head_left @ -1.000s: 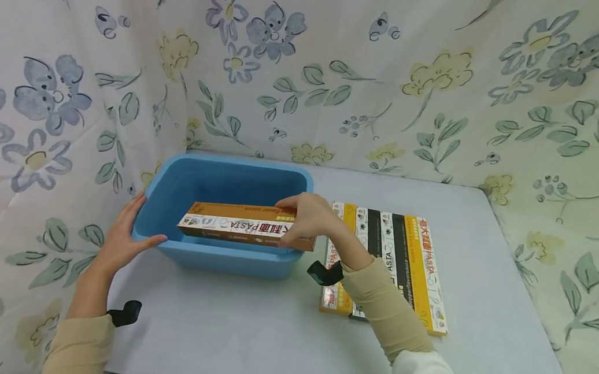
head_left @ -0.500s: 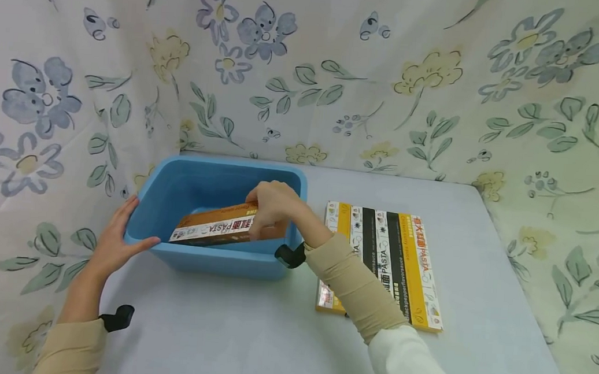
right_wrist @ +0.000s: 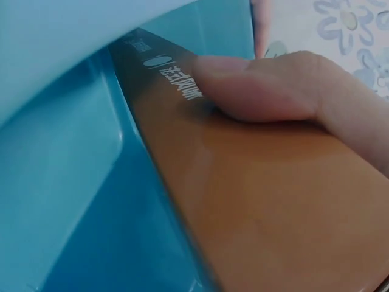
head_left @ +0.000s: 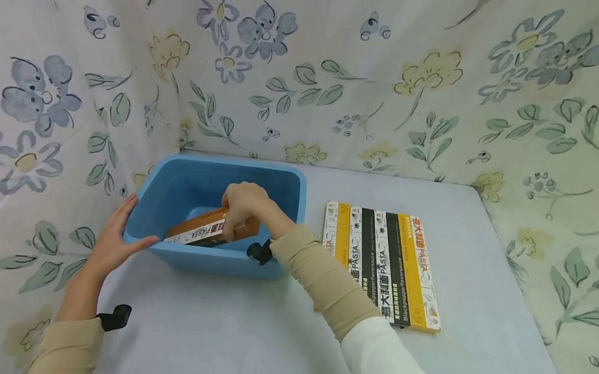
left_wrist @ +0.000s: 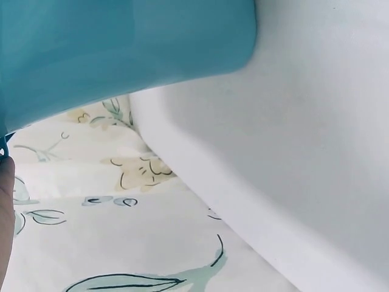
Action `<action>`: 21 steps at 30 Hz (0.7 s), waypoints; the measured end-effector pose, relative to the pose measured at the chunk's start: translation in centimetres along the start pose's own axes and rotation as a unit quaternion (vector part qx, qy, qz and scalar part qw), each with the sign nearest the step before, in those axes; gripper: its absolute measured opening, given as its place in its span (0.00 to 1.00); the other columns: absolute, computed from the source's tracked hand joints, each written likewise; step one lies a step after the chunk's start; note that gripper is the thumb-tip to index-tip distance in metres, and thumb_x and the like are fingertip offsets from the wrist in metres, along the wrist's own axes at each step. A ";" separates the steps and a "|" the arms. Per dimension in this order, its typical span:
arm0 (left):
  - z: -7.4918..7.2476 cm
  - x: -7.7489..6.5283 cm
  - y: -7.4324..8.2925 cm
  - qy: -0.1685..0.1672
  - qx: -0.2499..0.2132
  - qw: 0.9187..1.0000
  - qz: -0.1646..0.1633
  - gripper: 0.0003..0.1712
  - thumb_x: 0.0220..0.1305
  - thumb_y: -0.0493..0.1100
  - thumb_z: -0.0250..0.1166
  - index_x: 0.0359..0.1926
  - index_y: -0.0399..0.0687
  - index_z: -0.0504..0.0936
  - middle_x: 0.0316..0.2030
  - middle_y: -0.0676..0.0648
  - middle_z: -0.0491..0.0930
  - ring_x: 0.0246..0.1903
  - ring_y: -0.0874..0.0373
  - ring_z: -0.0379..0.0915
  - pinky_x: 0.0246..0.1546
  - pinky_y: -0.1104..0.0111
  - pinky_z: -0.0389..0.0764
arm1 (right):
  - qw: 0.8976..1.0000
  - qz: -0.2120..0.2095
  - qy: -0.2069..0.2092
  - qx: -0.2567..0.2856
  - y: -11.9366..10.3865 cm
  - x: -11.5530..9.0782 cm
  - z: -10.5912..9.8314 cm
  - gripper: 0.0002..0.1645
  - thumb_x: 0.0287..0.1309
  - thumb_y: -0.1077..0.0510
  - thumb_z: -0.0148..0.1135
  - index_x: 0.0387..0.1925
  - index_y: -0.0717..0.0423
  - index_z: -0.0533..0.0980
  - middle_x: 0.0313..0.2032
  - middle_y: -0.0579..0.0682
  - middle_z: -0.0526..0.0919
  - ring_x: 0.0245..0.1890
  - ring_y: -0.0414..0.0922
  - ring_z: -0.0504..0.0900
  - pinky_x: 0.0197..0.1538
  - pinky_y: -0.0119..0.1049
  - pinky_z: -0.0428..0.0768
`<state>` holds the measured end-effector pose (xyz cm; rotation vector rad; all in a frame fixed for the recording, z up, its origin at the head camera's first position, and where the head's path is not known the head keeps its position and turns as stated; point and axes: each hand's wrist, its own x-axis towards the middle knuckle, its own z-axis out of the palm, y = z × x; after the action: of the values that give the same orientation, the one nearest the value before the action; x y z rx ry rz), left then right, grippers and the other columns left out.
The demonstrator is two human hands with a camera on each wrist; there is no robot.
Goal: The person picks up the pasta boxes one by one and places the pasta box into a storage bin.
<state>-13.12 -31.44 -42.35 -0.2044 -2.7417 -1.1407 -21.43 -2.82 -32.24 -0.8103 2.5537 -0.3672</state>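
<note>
A light blue plastic bin [head_left: 231, 262] stands at the back left of the table. My right hand [head_left: 243, 207] reaches into it and grips a brown and white pasta box [head_left: 197, 229] near its right end. The box is tilted, its left end lower, close to the bin's front wall. In the right wrist view the thumb [right_wrist: 261, 91] lies along the brown face of the box; the other fingers are hidden. My left hand [head_left: 114, 243] rests on the bin's front left corner, fingers straight along the outer left side and thumb on the rim.
Several pasta boxes [head_left: 383, 262], yellow, black and white, lie side by side on the white table [head_left: 206, 331] to the right of the bin. Floral cloth [head_left: 308, 66] hangs behind the table and along both sides.
My right hand has carried the pasta box left and down into the bin, tilting it on the way. The left hand keeps its place on the bin's corner.
</note>
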 end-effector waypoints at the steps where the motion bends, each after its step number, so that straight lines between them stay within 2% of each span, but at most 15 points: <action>1: 0.0 0.0 0.0 -0.001 0.000 1.000 0.000 0.56 0.57 0.52 0.69 0.76 0.40 0.46 0.75 0.33 0.42 0.69 0.26 0.39 0.57 0.25 0.47 | 1.000 0.001 -0.003 -0.003 0.1 0.1 0.1 0.40 0.36 0.49 0.79 0.57 0.49 0.78 0.47 0.44 0.82 0.29 0.40 0.76 0.26 0.29 0.75; 5: 0.0 0.0 -0.1 -0.003 0.000 1.000 -0.002 0.55 0.57 0.52 0.68 0.76 0.41 0.46 0.75 0.33 0.41 0.69 0.26 0.39 0.57 0.25 0.46 | 1.000 -0.001 -0.008 -0.013 0.1 0.7 0.2 0.37 0.37 0.50 0.78 0.54 0.48 0.79 0.41 0.42 0.82 0.24 0.40 0.72 0.22 0.30 0.69; 11: 0.0 0.0 -0.2 -0.006 0.005 1.000 -0.005 0.55 0.58 0.52 0.69 0.76 0.42 0.46 0.75 0.33 0.42 0.69 0.25 0.40 0.57 0.25 0.48 | 0.999 0.010 -0.008 -0.038 -0.3 1.3 0.5 0.34 0.36 0.49 0.78 0.51 0.45 0.80 0.36 0.39 0.81 0.25 0.39 0.74 0.23 0.29 0.72; 14: -0.1 0.0 -0.1 -0.006 0.004 1.000 -0.005 0.55 0.58 0.51 0.69 0.76 0.42 0.46 0.75 0.33 0.42 0.68 0.25 0.41 0.56 0.25 0.48 | 0.998 0.011 -0.010 -0.055 -0.8 1.4 0.7 0.24 0.36 0.48 0.77 0.40 0.45 0.81 0.27 0.39 0.78 0.21 0.38 0.71 0.21 0.28 0.68; 17: -0.2 -0.1 0.0 -0.004 0.003 1.000 -0.006 0.55 0.57 0.51 0.69 0.76 0.42 0.46 0.74 0.33 0.42 0.68 0.24 0.41 0.56 0.25 0.48 | 0.997 0.012 -0.018 -0.067 -1.2 1.5 0.9 0.16 0.36 0.48 0.76 0.26 0.45 0.77 0.17 0.40 0.71 0.17 0.38 0.64 0.19 0.28 0.60; 19: -0.2 -0.1 0.1 -0.003 0.003 1.000 -0.007 0.55 0.57 0.51 0.69 0.76 0.42 0.46 0.74 0.33 0.42 0.68 0.24 0.41 0.56 0.25 0.48 | 0.997 0.012 -0.023 -0.074 -1.4 1.6 1.1 0.17 0.37 0.48 0.76 0.19 0.45 0.72 0.13 0.41 0.66 0.15 0.37 0.59 0.19 0.28 0.56; 21: -0.1 0.0 0.1 -0.004 0.003 1.000 -0.008 0.55 0.57 0.50 0.69 0.76 0.42 0.45 0.74 0.32 0.42 0.68 0.24 0.41 0.56 0.25 0.48 | 0.996 0.012 -0.028 -0.079 -1.4 1.7 1.3 0.20 0.38 0.49 0.75 0.17 0.45 0.69 0.12 0.41 0.62 0.15 0.38 0.55 0.19 0.29 0.53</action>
<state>-13.05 -31.46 -42.22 -0.1870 -2.7583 -1.1384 -21.38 -5.08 -33.36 -0.8339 2.5603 -0.1345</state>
